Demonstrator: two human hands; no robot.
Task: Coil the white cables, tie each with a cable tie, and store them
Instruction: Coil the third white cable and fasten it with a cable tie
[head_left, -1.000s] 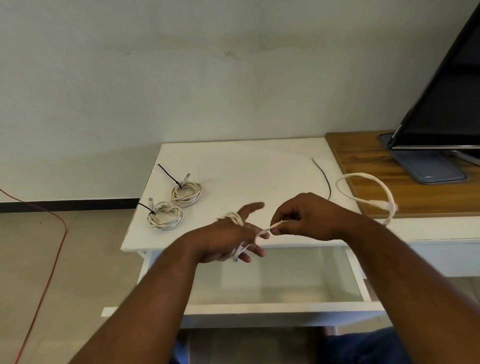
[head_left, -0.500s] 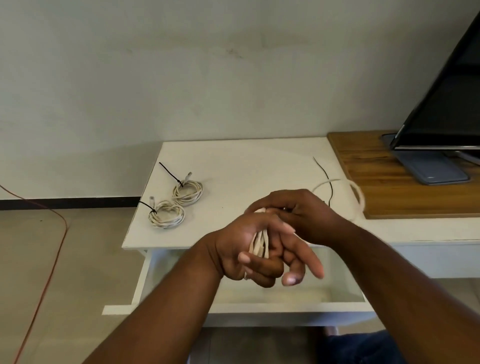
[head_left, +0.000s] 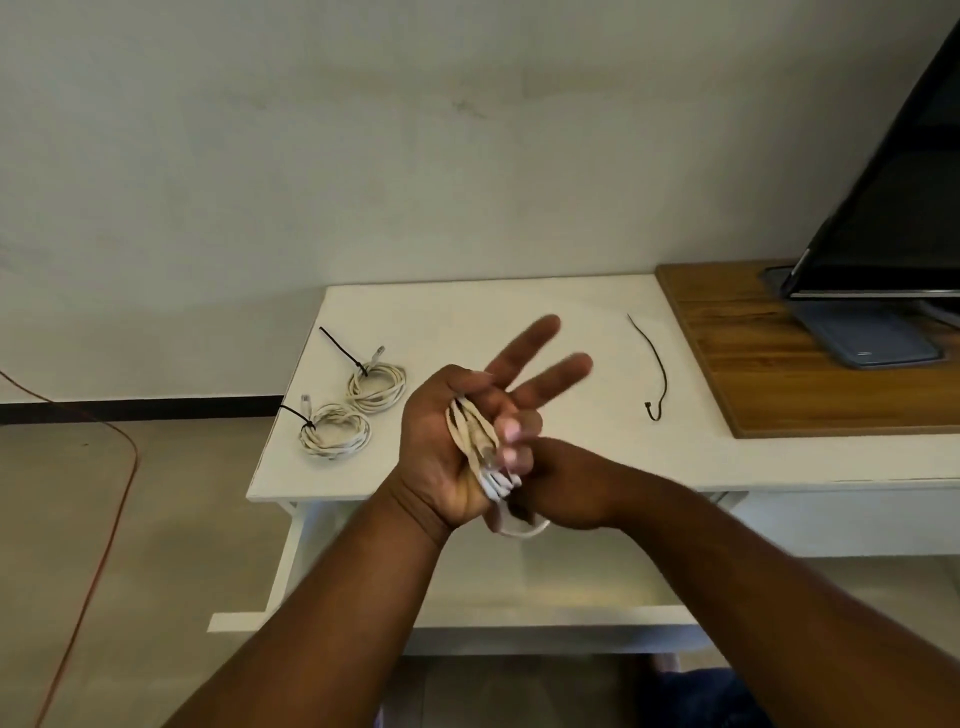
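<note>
My left hand is palm-up over the table's front edge. A white cable is wound into a coil across the palm; the ring and little fingers curl over it, while the index and middle fingers stick out. My right hand is just below and to the right, holding the cable's last loop, which hangs under the left hand. Two white coils, one behind the other, lie on the table's left, each bound with a black tie. A loose black cable tie lies to the right.
The white table has an open drawer below my hands. A wooden board at the right carries a monitor on its stand. An orange cord runs over the floor at the left.
The long loop that trailed toward the wooden board has been wound in. My left hand turned palm-up with the coil, and my right hand moved from above it to below it.
</note>
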